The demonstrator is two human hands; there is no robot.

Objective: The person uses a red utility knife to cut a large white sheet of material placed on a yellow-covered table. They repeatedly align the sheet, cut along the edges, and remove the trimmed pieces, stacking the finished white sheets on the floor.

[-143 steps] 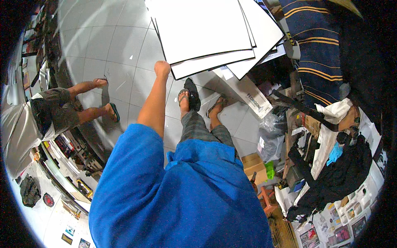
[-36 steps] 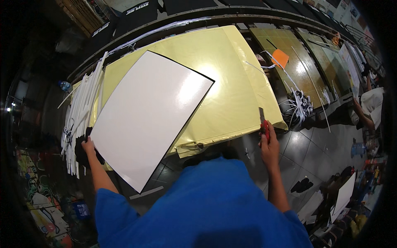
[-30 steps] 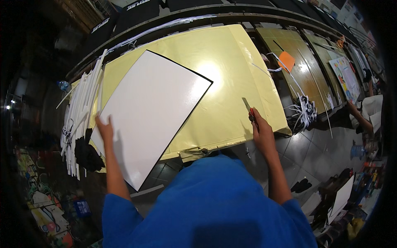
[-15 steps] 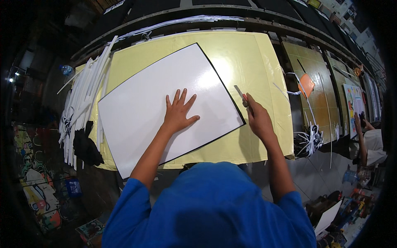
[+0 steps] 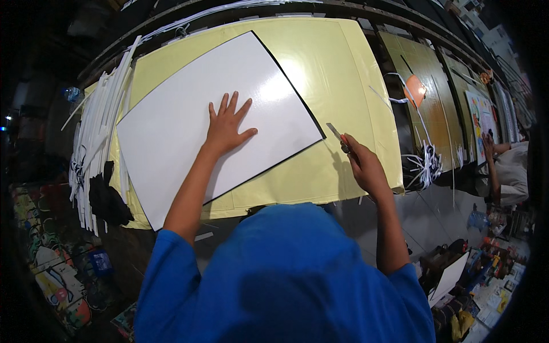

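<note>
A large glossy white board (image 5: 171, 131) with thin black edges lies aslant on a yellow-covered table (image 5: 337, 68). My left hand (image 5: 227, 127) is flat on its middle, fingers spread. In my right hand (image 5: 366, 166) is a utility knife (image 5: 337, 133), red on the handle, its blade pointing up and left. The knife hangs above the yellow cover, just off the board's right corner, and its shadow falls on the cover below. The blade does not touch the board.
White strips (image 5: 103, 131) are heaped along the table's left edge, with a black cloth (image 5: 108, 197) over them. Past the right edge are a bundle of strips (image 5: 424, 166) and an orange piece (image 5: 414, 90). Another person (image 5: 506, 171) works at the far right.
My right hand and the knife have moved away from the board's right edge, toward me. The left hand stays pressed on the board. The whole view has shifted a little.
</note>
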